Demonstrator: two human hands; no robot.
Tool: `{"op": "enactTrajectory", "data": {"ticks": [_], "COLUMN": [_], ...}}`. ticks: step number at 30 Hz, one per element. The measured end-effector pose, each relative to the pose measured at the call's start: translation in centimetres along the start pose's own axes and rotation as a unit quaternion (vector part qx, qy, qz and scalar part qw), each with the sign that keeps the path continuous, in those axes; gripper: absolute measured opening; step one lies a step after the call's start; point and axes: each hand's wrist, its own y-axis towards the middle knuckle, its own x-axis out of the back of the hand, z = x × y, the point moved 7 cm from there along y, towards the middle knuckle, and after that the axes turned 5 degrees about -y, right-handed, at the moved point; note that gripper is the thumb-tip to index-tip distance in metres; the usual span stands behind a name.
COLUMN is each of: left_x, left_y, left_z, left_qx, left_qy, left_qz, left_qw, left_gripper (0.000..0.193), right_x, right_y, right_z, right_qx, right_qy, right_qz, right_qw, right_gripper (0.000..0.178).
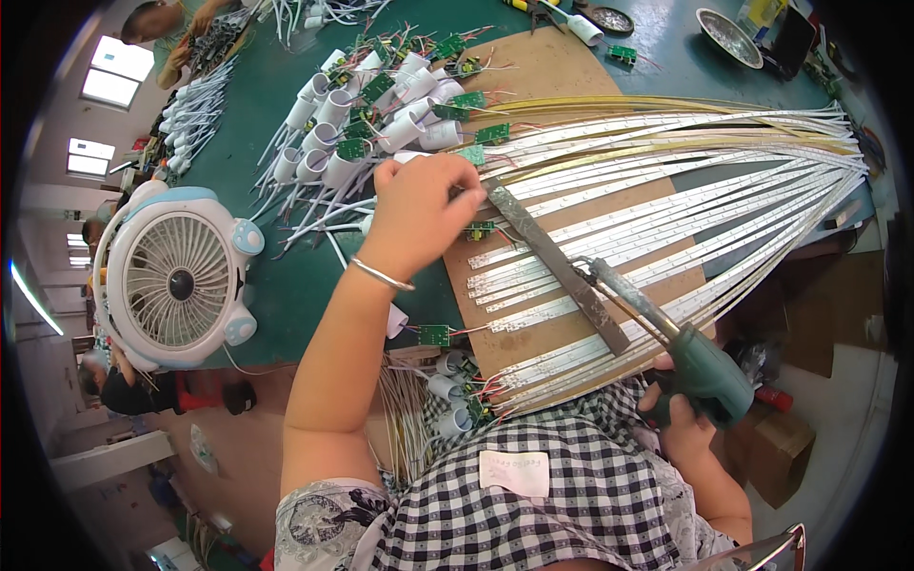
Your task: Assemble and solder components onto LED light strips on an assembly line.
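My left hand point(426, 205), a metal bangle on its wrist, hovers over the near ends of the LED strips. Its fingertips are pinched together; whatever they hold is too small to make out. Beside its knuckles sits a small green circuit board point(473, 154). At the right, my right hand point(678, 414) is wrapped round the grip of a green soldering gun point(709, 376). The gun's tip reaches up and left, close to a dark flat metal bar point(557, 266) lying across the white LED strips point(609, 243). Most strip ends point toward my left hand.
White plastic lamp bases point(333, 109) with circuit boards and wires crowd the green table point(276, 314). A white-and-blue fan point(179, 281) stands left. Cardboard point(571, 67) lies under the strips. A round metal dish point(729, 38) is at far right. Another person point(176, 33) works at far left.
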Motion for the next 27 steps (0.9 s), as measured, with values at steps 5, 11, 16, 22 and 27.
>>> {"op": "enactTrajectory", "data": {"ticks": [5,11,16,22,27], "left_x": [3.0,10.3,20.6,6.0,-3.2], "left_y": [1.5,2.0,-2.3,-7.5,-9.6], "left_z": [3.4,2.5,-3.7,-12.7,-5.9], "left_qx": [0.066,-0.048,-0.237,-0.276,-0.202], "left_qy": [-0.459,-0.483,-0.193,0.202,0.124], "left_qz": [-0.059,-0.169,-0.338,-0.056,0.049], "left_qw": [0.884,0.858,0.89,0.938,0.97], "left_gripper": [0.008,0.011,0.015,0.013,0.014], "right_x": [-0.2,-0.6,-0.6,-0.4,-0.8], "right_y": [0.3,0.3,0.3,0.3,0.5], "right_z": [0.2,0.3,0.1,0.2,0.0], "right_qx": [-0.026,-0.027,-0.037,-0.052,-0.038], "right_qy": [0.027,0.047,0.055,0.021,0.005], "right_qz": [-0.025,-0.055,-0.073,-0.048,0.004], "right_qw": [0.999,0.997,0.995,0.997,0.999], "right_gripper": [0.046,0.047,0.046,0.048,0.05]}}
